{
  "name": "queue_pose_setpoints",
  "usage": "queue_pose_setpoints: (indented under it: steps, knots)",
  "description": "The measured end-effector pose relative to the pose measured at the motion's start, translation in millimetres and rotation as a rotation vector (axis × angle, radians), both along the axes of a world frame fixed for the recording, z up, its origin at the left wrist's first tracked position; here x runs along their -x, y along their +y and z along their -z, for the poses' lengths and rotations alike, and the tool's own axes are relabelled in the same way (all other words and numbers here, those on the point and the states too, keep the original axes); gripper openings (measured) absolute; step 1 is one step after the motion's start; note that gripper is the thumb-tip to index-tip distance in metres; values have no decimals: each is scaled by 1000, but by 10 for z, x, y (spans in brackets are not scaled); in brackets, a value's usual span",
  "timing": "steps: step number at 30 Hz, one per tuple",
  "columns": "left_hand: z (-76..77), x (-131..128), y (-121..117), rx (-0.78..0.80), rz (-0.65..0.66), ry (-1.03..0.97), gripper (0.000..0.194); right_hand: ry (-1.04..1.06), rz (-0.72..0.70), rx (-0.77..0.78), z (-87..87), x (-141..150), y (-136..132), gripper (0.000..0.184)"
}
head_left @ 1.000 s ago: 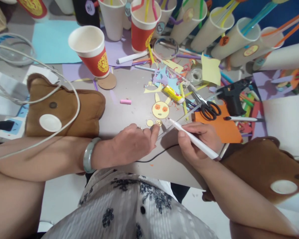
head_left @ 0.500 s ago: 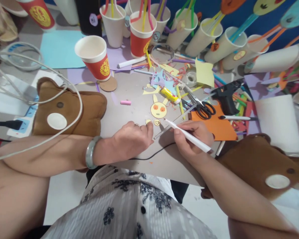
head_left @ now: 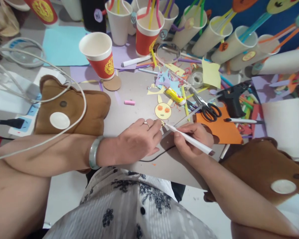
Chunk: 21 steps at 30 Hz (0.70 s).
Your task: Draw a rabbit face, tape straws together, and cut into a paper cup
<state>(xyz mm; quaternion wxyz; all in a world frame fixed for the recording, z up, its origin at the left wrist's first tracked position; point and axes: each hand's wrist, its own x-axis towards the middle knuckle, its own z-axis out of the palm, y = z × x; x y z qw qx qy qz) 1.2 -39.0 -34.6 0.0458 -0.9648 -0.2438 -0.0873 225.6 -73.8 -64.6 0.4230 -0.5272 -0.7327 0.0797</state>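
My right hand [head_left: 195, 139] is closed around a white marker [head_left: 193, 141], its dark tip pointing up and left at a small yellow paper disc [head_left: 162, 122]. Beside that disc lies my left hand [head_left: 141, 137], palm down and open. Its fingers stretch to the disc's edge and partly cover it, while the thumb stands apart below. Just above the fingertips is a yellow paper rabbit face [head_left: 162, 110] with orange eyes and a drawn mouth. A clear stick [head_left: 168, 133] lies slantwise under my right hand.
Black-handled scissors [head_left: 210, 111], a glue gun [head_left: 231, 98], a yellow glue stick [head_left: 174, 96] and paper scraps lie beyond. A red-and-white cup [head_left: 98, 54] stands at left, with several straw-filled cups behind. Brown plush pieces [head_left: 72, 111] flank both sides; a white cable [head_left: 83, 109] loops over one.
My left hand has unbent its fingers and moved right, over the small discs. The marker's tip has come to the disc's edge. The whole view has shifted slightly.
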Motion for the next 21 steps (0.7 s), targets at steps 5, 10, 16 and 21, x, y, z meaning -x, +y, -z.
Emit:
queue_pose_setpoints:
  steps: [5,10,16,21]
  knots:
    - [-7,19,21,87,-2,34,50,-43,4,-2,-11,9,-2,12]
    - [-75,10,44,142,-7,117,51,-69,26,14,-22,23,-3,9]
    - [-106,4,55,161,-7,151,57,-79,35,37,-30,33,-7,7]
    - [-114,10,52,162,-10,151,58,-95,18,35,-38,41,-2,7]
